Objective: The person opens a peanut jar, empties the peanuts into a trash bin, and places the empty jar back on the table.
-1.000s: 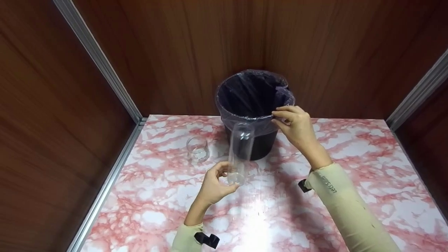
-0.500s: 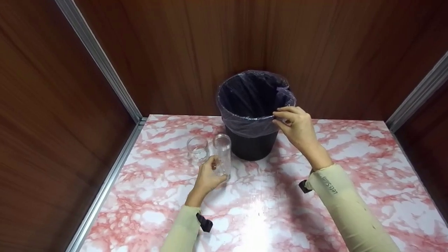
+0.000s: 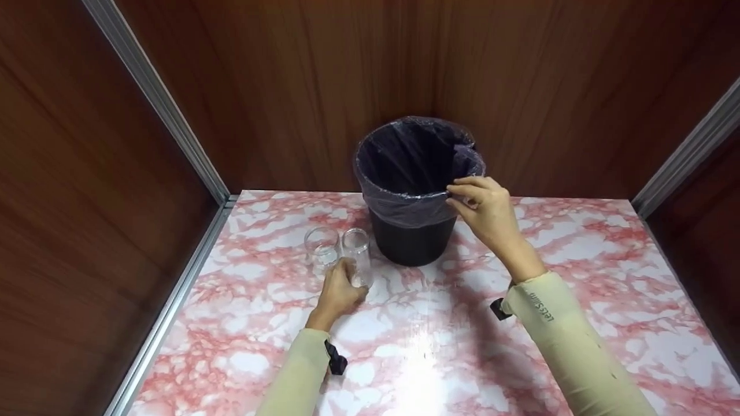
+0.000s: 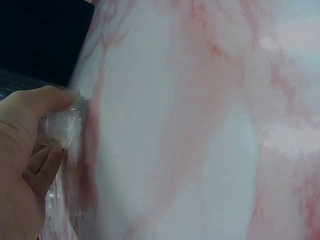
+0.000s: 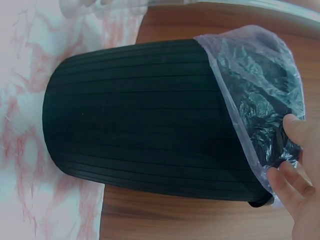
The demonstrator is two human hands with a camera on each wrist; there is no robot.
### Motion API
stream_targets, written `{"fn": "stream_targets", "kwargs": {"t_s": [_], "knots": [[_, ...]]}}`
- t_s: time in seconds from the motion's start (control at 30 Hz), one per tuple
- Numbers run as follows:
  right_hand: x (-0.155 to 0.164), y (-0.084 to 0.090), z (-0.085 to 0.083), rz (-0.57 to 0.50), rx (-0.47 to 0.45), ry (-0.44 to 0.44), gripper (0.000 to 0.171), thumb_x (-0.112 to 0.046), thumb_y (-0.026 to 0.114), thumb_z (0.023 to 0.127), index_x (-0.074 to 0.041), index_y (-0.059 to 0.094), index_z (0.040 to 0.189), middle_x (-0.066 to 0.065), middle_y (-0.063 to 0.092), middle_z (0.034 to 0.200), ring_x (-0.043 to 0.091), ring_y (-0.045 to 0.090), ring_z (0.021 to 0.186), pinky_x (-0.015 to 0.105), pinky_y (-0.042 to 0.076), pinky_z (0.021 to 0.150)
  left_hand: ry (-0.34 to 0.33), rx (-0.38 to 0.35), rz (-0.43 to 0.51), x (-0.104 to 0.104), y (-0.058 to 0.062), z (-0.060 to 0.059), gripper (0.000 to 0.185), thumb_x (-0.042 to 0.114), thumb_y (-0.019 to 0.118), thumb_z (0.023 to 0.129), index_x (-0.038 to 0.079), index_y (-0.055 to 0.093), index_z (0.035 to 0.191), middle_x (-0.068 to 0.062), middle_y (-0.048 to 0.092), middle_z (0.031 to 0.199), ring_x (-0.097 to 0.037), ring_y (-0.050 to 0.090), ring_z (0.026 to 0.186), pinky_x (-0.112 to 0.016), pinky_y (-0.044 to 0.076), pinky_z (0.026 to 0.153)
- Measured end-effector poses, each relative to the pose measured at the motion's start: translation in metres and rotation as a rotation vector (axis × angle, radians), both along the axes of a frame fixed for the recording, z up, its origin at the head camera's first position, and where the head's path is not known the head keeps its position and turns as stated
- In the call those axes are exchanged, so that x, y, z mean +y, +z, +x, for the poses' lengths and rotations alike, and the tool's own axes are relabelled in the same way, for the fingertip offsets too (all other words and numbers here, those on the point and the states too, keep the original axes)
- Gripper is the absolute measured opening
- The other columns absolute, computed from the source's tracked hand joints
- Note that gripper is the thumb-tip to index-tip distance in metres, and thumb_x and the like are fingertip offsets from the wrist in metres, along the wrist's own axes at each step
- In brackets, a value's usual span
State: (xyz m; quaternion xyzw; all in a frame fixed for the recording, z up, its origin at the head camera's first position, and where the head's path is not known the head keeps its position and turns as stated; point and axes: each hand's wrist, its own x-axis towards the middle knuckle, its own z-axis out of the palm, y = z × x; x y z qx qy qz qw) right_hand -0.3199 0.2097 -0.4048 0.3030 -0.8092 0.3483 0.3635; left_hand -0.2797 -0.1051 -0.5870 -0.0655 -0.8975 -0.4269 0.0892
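My left hand [image 3: 338, 292] grips a tall clear glass [image 3: 356, 242] low down, between thumb and fingers. Upright, close over the marbled tabletop, the glass stands just right of a short clear glass [image 3: 321, 245]. In the left wrist view the thumb and fingers close around the transparent base [image 4: 60, 125]. My right hand [image 3: 483, 208] pinches the rim of a thin purple bin bag [image 3: 404, 211], which lines a black waste bin [image 3: 413, 245]. The right wrist view shows the bag [image 5: 255, 85] folded down over the ribbed bin wall [image 5: 135, 120], fingertips right at the rim.
Brown wood-grain panels [image 3: 277, 86] enclose the back and both sides. A metal rail [image 3: 167, 121] runs along the left corner. The red-and-white marbled table [image 3: 248, 323] extends in front of the bin, with a bright glare patch near the middle.
My left hand has carried the tall glass left and down, from in front of the bin to beside the short glass. The right hand keeps its pinch on the bag rim.
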Motion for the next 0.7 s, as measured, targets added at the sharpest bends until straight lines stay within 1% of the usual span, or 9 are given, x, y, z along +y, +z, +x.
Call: {"fn": "stream_targets", "kwargs": {"t_s": [0.13,0.23,0.3,0.37,0.43,0.5,0.57,0.63,0.7], "knots": [[-0.001,-0.001,0.002,-0.003,0.007,-0.001,0.022,-0.003,0.083,0.076,-0.003,0.077,0.097,0.012,0.07,0.103,0.022,0.063,0.083,0.021,0.052,0.063,0.013,0.008,0.017,0.001,-0.003,0.003,0.056,0.006,0.082,0.063,0.0,0.057,0.113,-0.011,0.057,0.086,-0.023,0.055,0.078,-0.035,0.049,0.074],[0.0,-0.002,0.004,-0.003,0.007,-0.005,0.022,-0.003,0.083,0.076,-0.003,0.077,0.097,0.012,0.07,0.103,0.022,0.063,0.084,0.023,0.052,0.063,0.008,0.019,0.017,0.002,-0.004,0.004,0.054,0.004,0.081,0.063,0.0,0.056,0.11,-0.012,0.057,0.085,-0.023,0.054,0.078,-0.035,0.048,0.073],[0.001,-0.003,0.005,0.008,0.006,-0.015,0.022,-0.005,0.082,0.078,-0.004,0.076,0.099,0.011,0.07,0.104,0.021,0.062,0.085,0.024,0.051,0.064,0.002,0.012,0.03,0.003,-0.006,0.005,0.054,0.002,0.08,0.064,0.0,0.054,0.111,-0.013,0.058,0.088,-0.023,0.055,0.078,-0.035,0.049,0.073],[0.002,-0.004,0.005,0.034,0.015,-0.03,0.023,-0.007,0.081,0.079,-0.005,0.076,0.101,0.01,0.069,0.105,0.022,0.062,0.088,0.028,0.051,0.067,-0.007,-0.003,0.06,0.003,-0.007,0.006,0.058,0.0,0.08,0.065,-0.001,0.051,0.116,-0.014,0.059,0.093,-0.024,0.058,0.082,-0.034,0.051,0.075],[0.003,-0.006,0.005,0.055,0.024,-0.046,0.026,-0.01,0.081,0.08,-0.007,0.074,0.106,0.008,0.069,0.107,0.021,0.062,0.089,0.03,0.051,0.067,-0.019,-0.021,0.12,0.002,-0.009,0.007,0.067,-0.004,0.079,0.065,-0.004,0.046,0.124,-0.017,0.059,0.104,-0.028,0.061,0.092,-0.035,0.053,0.082],[0.004,-0.009,0.005,0.057,0.038,-0.061,0.033,-0.011,0.08,0.081,-0.009,0.072,0.113,0.006,0.067,0.113,0.02,0.062,0.086,0.031,0.052,0.065,-0.029,-0.034,0.189,0.001,-0.01,0.01,0.08,-0.009,0.077,0.065,-0.006,0.038,0.134,-0.022,0.056,0.115,-0.033,0.06,0.104,-0.036,0.052,0.09],[0.005,-0.013,0.006,0.033,0.058,-0.073,0.039,-0.011,0.081,0.081,-0.01,0.069,0.119,0.006,0.065,0.118,0.018,0.062,0.077,0.031,0.05,0.059,-0.032,-0.036,0.251,0.0,-0.009,0.014,0.089,-0.013,0.074,0.065,-0.007,0.03,0.142,-0.026,0.052,0.124,-0.038,0.056,0.113,-0.039,0.049,0.095],[0.007,-0.017,0.008,-0.009,0.084,-0.087,0.042,-0.011,0.08,0.081,-0.011,0.068,0.121,0.007,0.064,0.122,0.018,0.061,0.072,0.031,0.05,0.054,-0.014,-0.013,0.286,0.0,-0.007,0.022,0.094,-0.017,0.07,0.066,-0.006,0.023,0.146,-0.029,0.047,0.13,-0.041,0.054,0.115,-0.041,0.048,0.096],[0.009,-0.02,0.013,-0.052,0.112,-0.111,0.041,-0.01,0.079,0.081,-0.011,0.068,0.12,0.008,0.063,0.124,0.018,0.062,0.069,0.032,0.05,0.051,0.031,0.044,0.295,0.0,-0.002,0.031,0.09,-0.017,0.066,0.07,-0.004,0.022,0.148,-0.028,0.047,0.132,-0.04,0.056,0.112,-0.041,0.051,0.092]]}}
